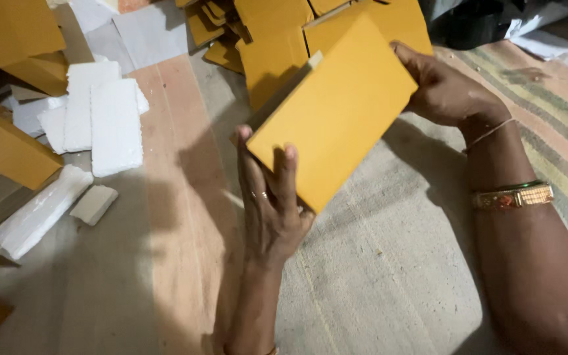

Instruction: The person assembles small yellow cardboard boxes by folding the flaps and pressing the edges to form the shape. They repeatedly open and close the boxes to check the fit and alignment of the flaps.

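I hold a flat yellow cardboard box (333, 112) tilted in mid-air over the floor. My left hand (269, 197) grips its near lower corner, fingers curled over the edge, a ring on one finger. My right hand (445, 89) clasps the far upper end of the box. A thin thread and a gold and green bangle (513, 196) sit on my right wrist. Both hands are closed on the same box.
Several more yellow cardboard pieces (277, 39) are piled at the top centre and along the left edge (14, 151). White foam slabs (106, 118) lie to the left on the floor. A striped woven mat (389, 263) lies under my arms.
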